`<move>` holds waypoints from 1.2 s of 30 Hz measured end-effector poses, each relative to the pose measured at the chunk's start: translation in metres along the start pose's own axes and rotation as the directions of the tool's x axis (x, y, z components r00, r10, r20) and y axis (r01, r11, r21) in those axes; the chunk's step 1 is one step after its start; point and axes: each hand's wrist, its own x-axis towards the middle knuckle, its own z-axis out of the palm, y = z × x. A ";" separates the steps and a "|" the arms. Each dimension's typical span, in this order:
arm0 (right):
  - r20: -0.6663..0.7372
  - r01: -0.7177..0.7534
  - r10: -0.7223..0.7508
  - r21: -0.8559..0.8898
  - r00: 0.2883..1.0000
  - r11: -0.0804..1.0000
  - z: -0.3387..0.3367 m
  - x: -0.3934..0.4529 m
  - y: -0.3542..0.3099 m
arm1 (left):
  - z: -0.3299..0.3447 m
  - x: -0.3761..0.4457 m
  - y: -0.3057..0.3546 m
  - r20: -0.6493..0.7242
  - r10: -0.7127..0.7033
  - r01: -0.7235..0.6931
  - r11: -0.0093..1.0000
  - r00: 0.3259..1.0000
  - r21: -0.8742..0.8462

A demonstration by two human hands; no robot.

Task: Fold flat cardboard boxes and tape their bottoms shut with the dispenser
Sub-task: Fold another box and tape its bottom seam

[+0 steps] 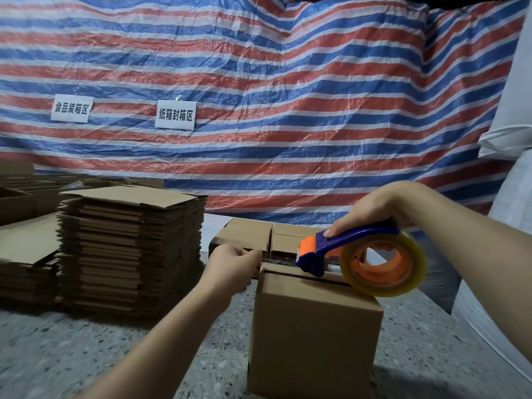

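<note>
- Gripping the blue handle of the tape dispenser (pixel 354 249), the right hand (pixel 377 208) has its fingers curled over the top of the handle, with one fingertip visible on the near side of it.
- The tape dispenser carries a roll of clear tape (pixel 384 263) on an orange hub; the roll rests on the top right edge of the folded cardboard box (pixel 315 329).
- The orange and blue cutter head of the dispenser sits low over the top face of the box, near its far edge.
- The left hand (pixel 233 264) is positioned at the far left corner of the box, fingers curled, with thumb and forefinger pinched together; a thin clear strip appears to run from that pinch toward the cutter head, but it is too faint to confirm.
- The folded cardboard box stands upright on the speckled floor (pixel 86 355), directly in front of the person, between the two forearms.
- A second assembled box (pixel 253 234) lies behind it, its flaps meeting along a centre seam.
- A tall stack of flat cardboard boxes (pixel 129 249) stands to the left, with lower stacks beside it.
- A red, white and blue striped tarpaulin (pixel 273 82) hangs behind, bearing two white paper signs (pixel 175 115).
</note>
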 end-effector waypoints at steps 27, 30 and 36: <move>0.055 -0.027 0.030 -0.048 0.998 0.998 0.003 0.001 -0.023 | 0.003 -0.014 -0.017 0.145 -0.145 0.198 0.850 0.979 -0.487; 0.065 -0.019 0.022 -0.045 0.998 0.999 0.005 0.000 -0.024 | 0.005 -0.015 -0.019 0.158 -0.157 0.217 0.833 0.975 -0.509; 0.070 -0.007 0.009 -0.034 0.997 0.999 0.006 0.000 -0.024 | 0.008 -0.015 -0.031 0.143 -0.163 0.210 0.879 0.976 -0.429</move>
